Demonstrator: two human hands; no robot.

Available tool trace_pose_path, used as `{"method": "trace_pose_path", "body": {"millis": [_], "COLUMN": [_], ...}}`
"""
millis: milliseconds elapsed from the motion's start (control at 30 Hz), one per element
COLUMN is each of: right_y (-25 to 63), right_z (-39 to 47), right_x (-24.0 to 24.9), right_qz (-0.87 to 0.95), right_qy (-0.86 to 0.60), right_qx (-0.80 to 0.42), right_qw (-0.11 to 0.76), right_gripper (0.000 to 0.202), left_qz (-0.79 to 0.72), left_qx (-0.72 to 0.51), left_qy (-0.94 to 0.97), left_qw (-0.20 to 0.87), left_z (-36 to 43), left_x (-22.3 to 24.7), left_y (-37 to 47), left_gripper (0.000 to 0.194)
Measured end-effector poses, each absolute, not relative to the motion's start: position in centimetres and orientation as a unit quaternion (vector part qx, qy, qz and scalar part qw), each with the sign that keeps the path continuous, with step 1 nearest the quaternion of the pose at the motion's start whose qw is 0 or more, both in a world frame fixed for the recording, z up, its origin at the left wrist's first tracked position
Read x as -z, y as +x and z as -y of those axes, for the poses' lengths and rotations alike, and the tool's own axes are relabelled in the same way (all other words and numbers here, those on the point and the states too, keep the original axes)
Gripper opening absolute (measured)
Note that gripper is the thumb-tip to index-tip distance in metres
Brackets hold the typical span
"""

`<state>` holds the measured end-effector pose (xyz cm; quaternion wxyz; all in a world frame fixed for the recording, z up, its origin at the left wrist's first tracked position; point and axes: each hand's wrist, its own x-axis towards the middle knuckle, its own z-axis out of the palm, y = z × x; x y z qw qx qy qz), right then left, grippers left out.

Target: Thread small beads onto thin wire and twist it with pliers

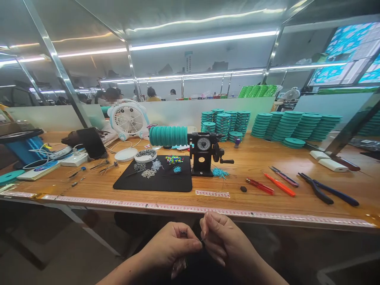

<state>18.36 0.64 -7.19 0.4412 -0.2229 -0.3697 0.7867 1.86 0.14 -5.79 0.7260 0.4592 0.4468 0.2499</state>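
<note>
My left hand (pixel 173 246) is closed in front of the table edge, thumb pressed against the fingers. A small dark piece (pixel 183 232), too small to name, shows in the curl of its fingers. Close beside it, my right hand (pixel 221 237) is pinched shut, thumb on the forefinger. A tiny dark bit (pixel 202 240) shows between the hands; what either one grips is too small to make out. Beyond the hands, a printed measuring tape (pixel 178 207) runs along the table's front edge.
On a black mat (pixel 124 184) lie small beads and metal parts. Behind it stands a hand-cranked winder (pixel 204 158) carrying teal spools (pixel 168 135). Pliers (pixel 319 188), an orange screwdriver (pixel 280 185) and a cutter knife (pixel 284 176) lie right. Stacked teal spools (pixel 291 124) and a fan (pixel 129 118) stand behind.
</note>
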Motion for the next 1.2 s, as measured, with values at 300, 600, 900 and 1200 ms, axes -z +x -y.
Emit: {"method": "trace_pose_path", "body": {"millis": [300, 600, 900, 1200], "right_y": [18.4, 18.7, 18.8, 19.3], "right_z": [-2.2, -1.9, -1.5, 0.0], "right_x": [6.8, 6.7, 7.5, 6.3], "right_qz": [0.44, 0.422, 0.468, 0.679], "right_qy": [-0.302, -0.283, -0.313, -0.376], "right_qx": [-0.722, -0.718, -0.689, -0.53], "right_qw": [0.441, 0.476, 0.456, 0.341], "right_gripper": [0.044, 0.042, 0.042, 0.034], "left_qz": [-0.442, -0.43, -0.405, -0.444], "left_qx": [-0.283, -0.278, -0.278, -0.269], "left_qy": [0.424, 0.425, 0.379, 0.437], "left_qw": [0.738, 0.747, 0.784, 0.734], "left_z": [-1.1, -0.6, -0.4, -0.4], "left_x": [6.8, 6.7, 5.4, 5.7], "left_y": [2.5, 2.0, 1.5, 0.6], "left_gripper": [0.031, 0.034, 0.036, 0.034]}}
